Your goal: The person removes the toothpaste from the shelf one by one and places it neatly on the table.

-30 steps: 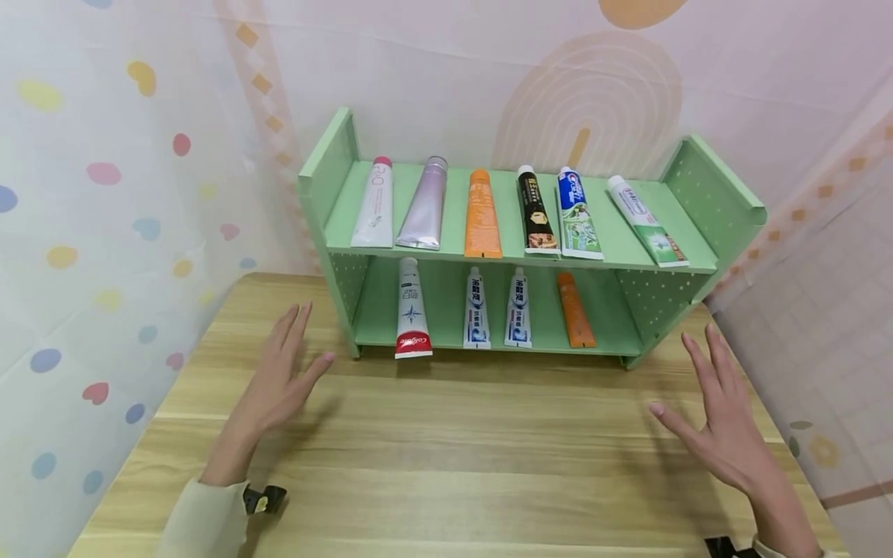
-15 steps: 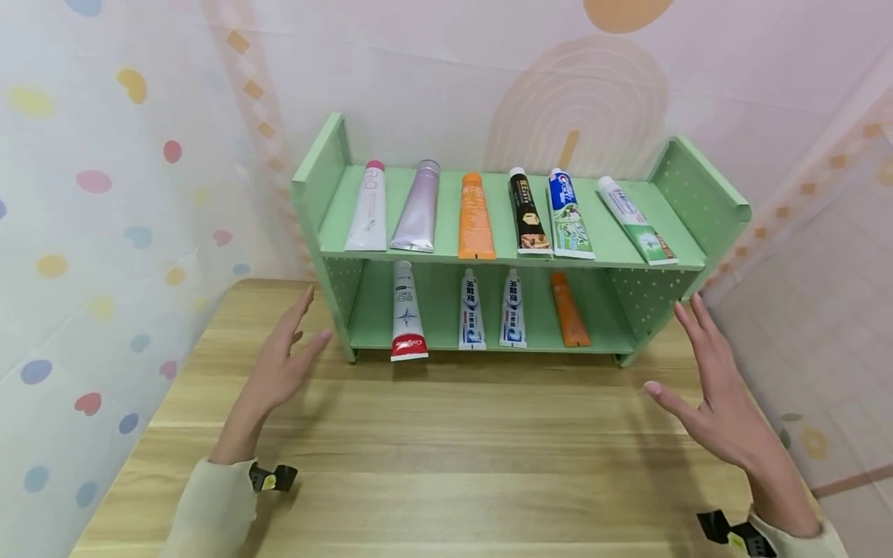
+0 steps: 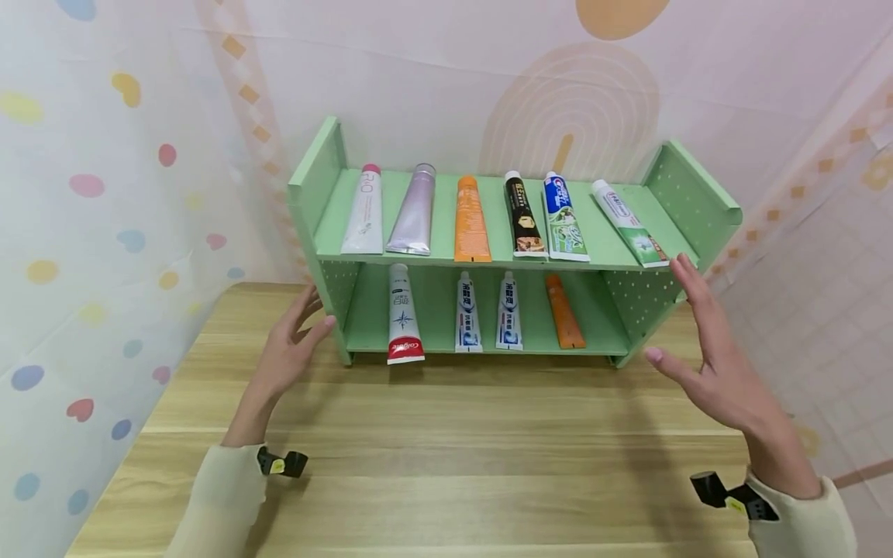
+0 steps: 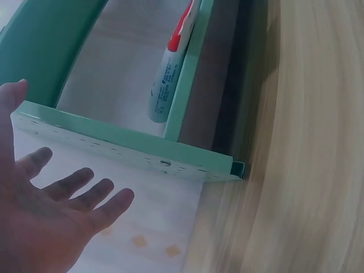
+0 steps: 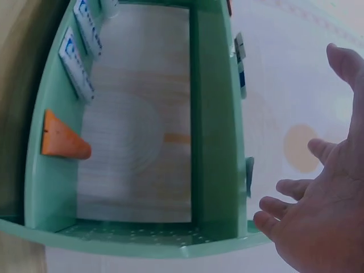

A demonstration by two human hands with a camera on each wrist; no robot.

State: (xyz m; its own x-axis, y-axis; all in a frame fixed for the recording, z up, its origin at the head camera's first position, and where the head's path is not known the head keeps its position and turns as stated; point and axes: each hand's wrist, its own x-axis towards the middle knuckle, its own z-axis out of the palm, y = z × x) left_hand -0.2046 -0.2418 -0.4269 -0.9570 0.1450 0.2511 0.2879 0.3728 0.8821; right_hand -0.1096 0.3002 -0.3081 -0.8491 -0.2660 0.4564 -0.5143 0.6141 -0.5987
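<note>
A green two-tier rack [image 3: 694, 203] holds several toothpaste tubes. My left hand [image 3: 287, 355] is beside the rack's left side panel, fingers loosely extended; in the left wrist view they spread just outside that panel [image 4: 131, 139]. My right hand [image 3: 722, 380] is at the front right corner, fingers extended and palm facing inward. Its fingertips overlap the right panel's edge in the head view, close to the white and green tube [image 3: 631, 225]. Neither hand holds anything. On the lower tier, the red-ended Colgate tube [image 3: 405, 314] is nearest the left hand and a small orange tube [image 3: 565, 311] nearest the right.
Also on the top tier lie a pink-capped white tube [image 3: 364, 213], a lilac tube [image 3: 415, 211], a larger orange tube [image 3: 471, 221], a black tube [image 3: 525, 217] and a blue-green one [image 3: 565, 217]. Beneath is a wooden table [image 3: 446, 449]; patterned cloth [image 3: 418, 77] hangs behind.
Both hands have moved forward and closer to the rack's two sides. The view has shifted slightly; the tubes keep their places on the rack.
</note>
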